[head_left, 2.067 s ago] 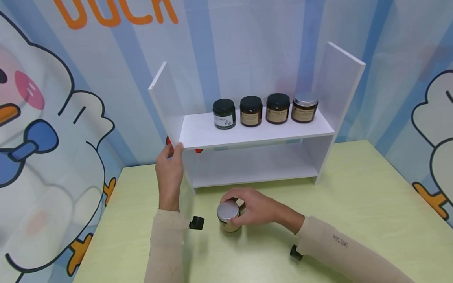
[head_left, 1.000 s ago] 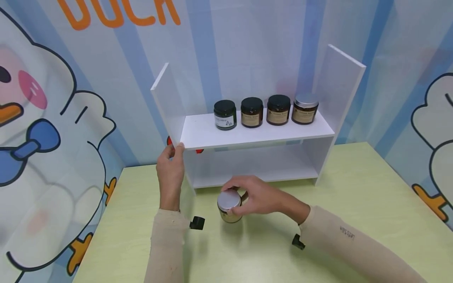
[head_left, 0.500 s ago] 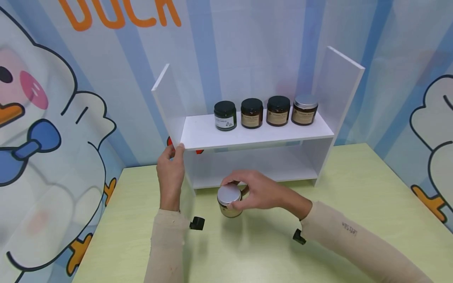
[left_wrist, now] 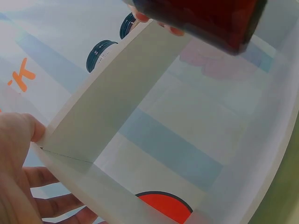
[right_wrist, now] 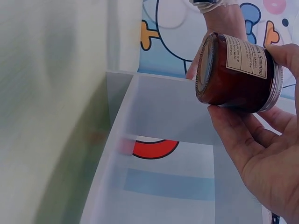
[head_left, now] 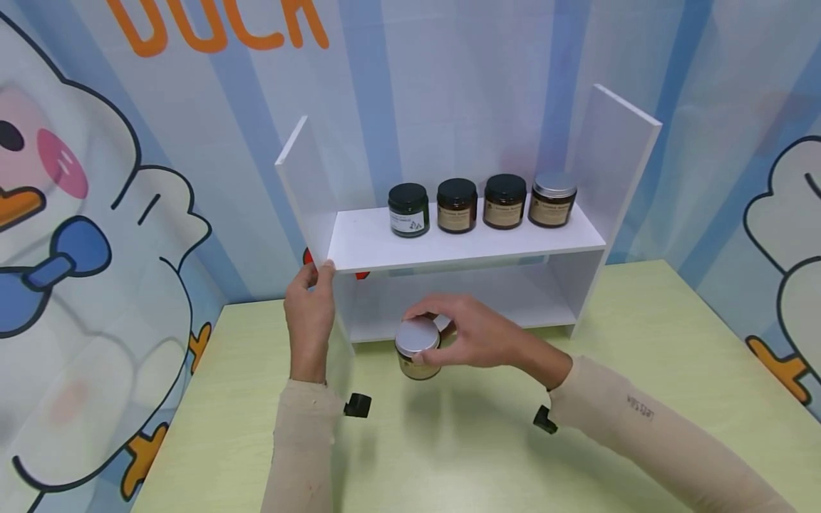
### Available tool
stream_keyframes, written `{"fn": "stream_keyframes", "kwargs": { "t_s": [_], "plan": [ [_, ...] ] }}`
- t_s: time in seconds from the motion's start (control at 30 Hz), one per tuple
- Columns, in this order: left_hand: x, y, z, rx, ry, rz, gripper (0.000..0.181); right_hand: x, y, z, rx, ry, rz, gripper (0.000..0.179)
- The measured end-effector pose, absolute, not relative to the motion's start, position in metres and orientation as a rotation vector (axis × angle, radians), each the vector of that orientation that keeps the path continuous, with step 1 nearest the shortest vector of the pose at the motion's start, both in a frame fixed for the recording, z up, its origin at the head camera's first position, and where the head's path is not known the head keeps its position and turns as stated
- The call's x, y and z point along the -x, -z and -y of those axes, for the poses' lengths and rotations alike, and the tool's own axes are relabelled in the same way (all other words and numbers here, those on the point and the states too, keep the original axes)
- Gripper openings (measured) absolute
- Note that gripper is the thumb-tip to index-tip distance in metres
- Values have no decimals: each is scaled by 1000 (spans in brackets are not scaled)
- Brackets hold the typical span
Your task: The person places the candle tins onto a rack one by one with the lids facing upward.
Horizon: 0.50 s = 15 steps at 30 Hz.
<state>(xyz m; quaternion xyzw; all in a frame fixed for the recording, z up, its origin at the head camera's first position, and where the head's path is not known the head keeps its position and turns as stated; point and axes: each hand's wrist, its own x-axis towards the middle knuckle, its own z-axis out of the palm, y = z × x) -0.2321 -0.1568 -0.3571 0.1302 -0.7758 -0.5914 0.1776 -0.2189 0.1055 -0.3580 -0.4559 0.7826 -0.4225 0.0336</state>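
Note:
My right hand (head_left: 477, 333) holds an amber glass candle jar (head_left: 418, 350) by its sides, just in front of the lower compartment of the white shelf (head_left: 468, 246). The jar has a silver lid and a tan label. It is raised off the table, its shadow lying below it. In the right wrist view, the thumb and fingers grip the candle jar (right_wrist: 240, 77) near the lid end. My left hand (head_left: 309, 310) pinches the shelf's left side panel at the upper board's front corner, thumb in front and fingers on the outer face.
On the upper board stand a dark green jar (head_left: 408, 211), two amber jars with black lids (head_left: 457, 206) and an amber jar with a silver lid (head_left: 552, 201). The shelf stands on a pale green table (head_left: 641, 342) before a cartoon duck backdrop (head_left: 442, 85).
My right hand has lifted the candle jar off the table and carried it forward to the shelf's lower front edge. My left hand has stayed on the side panel.

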Motion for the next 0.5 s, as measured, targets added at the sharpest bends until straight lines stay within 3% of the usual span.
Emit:
{"fn": "stream_keyframes", "kwargs": {
  "t_s": [0.5],
  "plan": [
    [231,357,157,-360,1669,2196,56,224,339,-108,1376,1339,-2459,44]
  ]
}}
